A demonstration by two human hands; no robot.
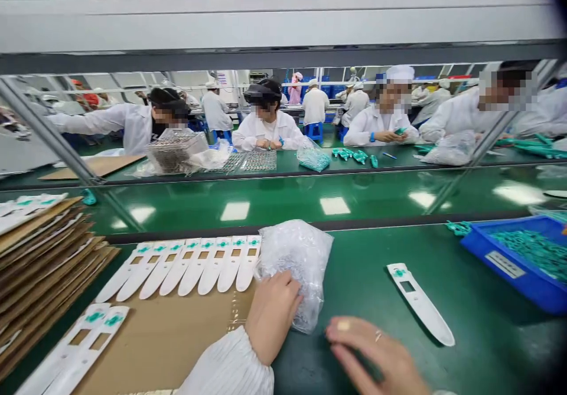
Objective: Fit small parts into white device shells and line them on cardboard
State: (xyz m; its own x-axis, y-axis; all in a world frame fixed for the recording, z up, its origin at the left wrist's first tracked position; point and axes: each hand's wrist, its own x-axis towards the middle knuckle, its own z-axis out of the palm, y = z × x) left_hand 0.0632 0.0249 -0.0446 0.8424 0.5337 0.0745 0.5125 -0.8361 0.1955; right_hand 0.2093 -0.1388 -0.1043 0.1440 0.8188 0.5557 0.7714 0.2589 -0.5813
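Observation:
My left hand (272, 312) is on a clear plastic bag (312, 253), its fingers curled and the fingertips hidden at the bag's near side. What they pinch, if anything, I cannot see. To the right of the bag, my right hand (374, 353) hovers over the green table with thumb and fingers apart and nothing visible between them. A patch of tape or bandage shows on one finger. Beyond it lies a single long white plastic shell (427, 306) with a green piece at its top and a square cutout.
A row of similar white shells (190, 265) lies on a cardboard sheet (177, 336), with two more at its left. Stacked cardboard (44, 277) stands far left. A blue bin (509, 265) of green parts sits right. Co-workers sit across the table behind a metal frame.

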